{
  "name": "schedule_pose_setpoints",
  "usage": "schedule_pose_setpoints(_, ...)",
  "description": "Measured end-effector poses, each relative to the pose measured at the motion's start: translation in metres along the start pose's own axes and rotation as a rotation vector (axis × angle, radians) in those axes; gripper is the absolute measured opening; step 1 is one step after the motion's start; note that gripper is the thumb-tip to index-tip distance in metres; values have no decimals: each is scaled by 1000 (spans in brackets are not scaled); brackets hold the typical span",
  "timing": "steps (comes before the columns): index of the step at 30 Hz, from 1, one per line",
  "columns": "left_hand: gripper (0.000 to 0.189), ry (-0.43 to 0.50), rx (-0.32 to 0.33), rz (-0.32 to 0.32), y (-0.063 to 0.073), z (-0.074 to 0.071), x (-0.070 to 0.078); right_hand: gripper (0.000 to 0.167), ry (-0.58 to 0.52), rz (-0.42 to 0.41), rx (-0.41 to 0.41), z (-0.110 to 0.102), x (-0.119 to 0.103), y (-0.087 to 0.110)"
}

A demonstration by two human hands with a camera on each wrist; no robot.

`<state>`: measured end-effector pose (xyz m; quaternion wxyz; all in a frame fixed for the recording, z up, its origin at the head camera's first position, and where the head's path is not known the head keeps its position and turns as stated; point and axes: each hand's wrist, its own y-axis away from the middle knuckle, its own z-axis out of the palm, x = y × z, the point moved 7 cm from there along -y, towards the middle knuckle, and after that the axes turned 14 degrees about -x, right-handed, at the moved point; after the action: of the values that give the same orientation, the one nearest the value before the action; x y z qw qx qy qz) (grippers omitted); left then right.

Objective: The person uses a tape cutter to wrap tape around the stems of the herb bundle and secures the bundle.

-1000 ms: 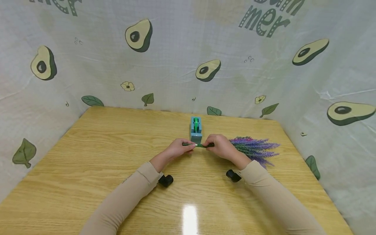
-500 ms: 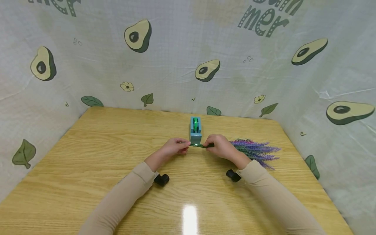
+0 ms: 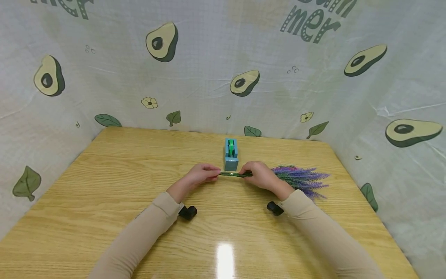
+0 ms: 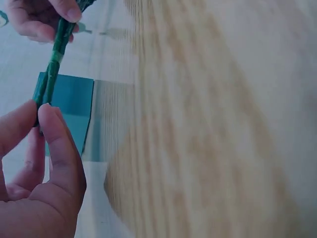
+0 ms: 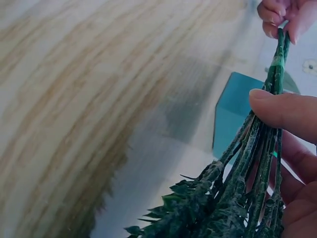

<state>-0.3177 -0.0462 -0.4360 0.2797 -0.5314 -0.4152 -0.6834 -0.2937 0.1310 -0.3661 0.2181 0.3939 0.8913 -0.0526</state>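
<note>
A bunch of artificial lavender point(image 3: 304, 180), purple with a little pink, points its flower heads to the right in the head view. My right hand point(image 3: 260, 176) grips its stems point(image 5: 262, 129) just below the leaves, thumb laid across them. At the far stem ends, my left hand point(image 3: 198, 177) pinches the tips between thumb and fingers. A light green band of tape point(image 5: 277, 61) circles the stems between the two hands. Right behind them stands a blue tape dispenser point(image 3: 231, 164) with a green tape roll point(image 3: 231, 147); the stems overlap it in both wrist views.
The wooden table point(image 3: 146, 155) stretches out on both sides and in front. A cloth with an avocado print point(image 3: 198, 77) hangs behind it and along the sides. Black wrist cameras point(image 3: 188, 212) sit under the forearms.
My left hand has slid left along the stems, from beside the tape band out to their ends, baring more stem. My right hand keeps its grip in nearly the same place.
</note>
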Motion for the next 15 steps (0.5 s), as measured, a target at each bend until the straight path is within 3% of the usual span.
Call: schedule_pose_setpoints(15, 24, -112, 7, -46, 4, -6, -2, 19, 57, 33, -49, 16, 7, -10)
